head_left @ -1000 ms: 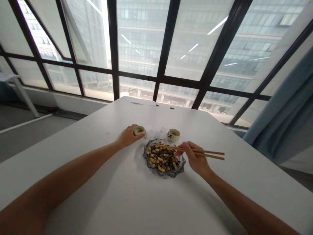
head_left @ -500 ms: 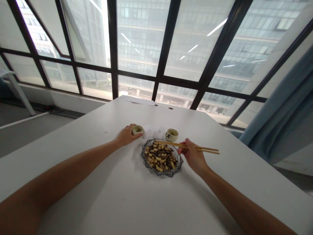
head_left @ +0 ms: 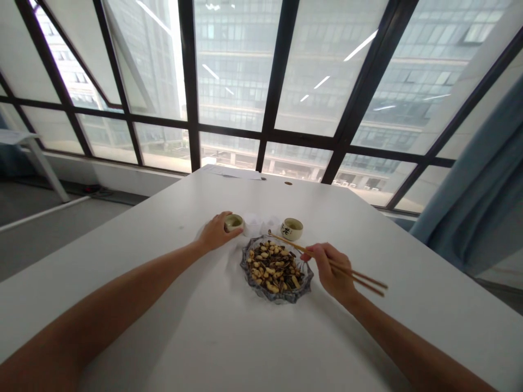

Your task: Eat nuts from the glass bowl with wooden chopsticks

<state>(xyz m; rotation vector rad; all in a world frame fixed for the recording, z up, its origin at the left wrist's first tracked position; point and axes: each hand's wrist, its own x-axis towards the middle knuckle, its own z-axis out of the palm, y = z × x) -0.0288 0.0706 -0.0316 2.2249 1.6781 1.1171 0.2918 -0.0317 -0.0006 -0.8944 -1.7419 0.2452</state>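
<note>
You have two bare hands in view, two round cups, two chopsticks and one bowl. Your left hand (head_left: 218,233) is clamped on a pale green round cup with a smooth, shiny look (head_left: 234,222), fingers on the far side and thumb on the near side. The cup is on the smooth white table (head_left: 192,332), near the bowl's far left edge. Your right hand (head_left: 332,271) has its fingers pinched together on two thin, straight, yellow-brown chopsticks (head_left: 294,245). Their tips are over the bowl's far edge, with one small dark bit there, too small to name. The clear glass bowl with a wavy rim (head_left: 300,295) is between your hands. It holds bumpy tan nuts and thin dark seeds (head_left: 273,268), too many to count. The other pale green cup, with black writing (head_left: 291,230), is just behind the bowl. Two pale see-through things (head_left: 261,223) are between the cups, too faint to tell.
</note>
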